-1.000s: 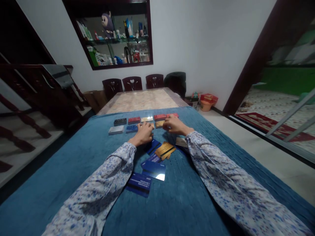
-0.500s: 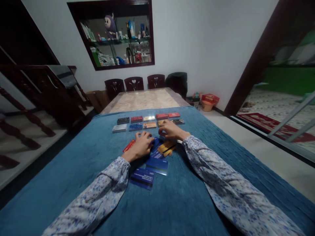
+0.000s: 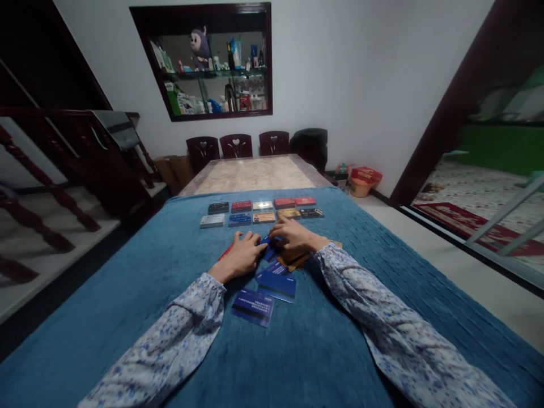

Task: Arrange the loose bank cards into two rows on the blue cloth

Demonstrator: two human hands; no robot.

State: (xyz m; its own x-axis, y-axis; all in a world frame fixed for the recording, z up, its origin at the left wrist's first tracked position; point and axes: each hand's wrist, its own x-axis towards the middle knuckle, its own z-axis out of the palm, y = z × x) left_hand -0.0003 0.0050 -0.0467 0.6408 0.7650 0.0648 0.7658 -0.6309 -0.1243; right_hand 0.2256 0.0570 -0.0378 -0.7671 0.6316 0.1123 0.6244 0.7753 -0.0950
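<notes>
My left hand is bent over the cloth, its thumb and forefinger at the edge of a blue card. A red card shows partly from under its far side. Opposite, my right hand has curled fingers, with the tips down at the same blue card. Its palm covers part of some gold cards. Nearer to me lie loose blue cards, one with a dark stripe and one overlapping others. How firmly each hand grips is partly hidden.
Beyond my hands, card stacks stand in two rows, among them a white stack, a black stack and a red stack. A blue cloth covers the near table. Chairs stand at the far end.
My right hand has come back from the gold stack in the near row to the blue card by my left hand. The left hand stays almost in place. The view has shifted slightly.
</notes>
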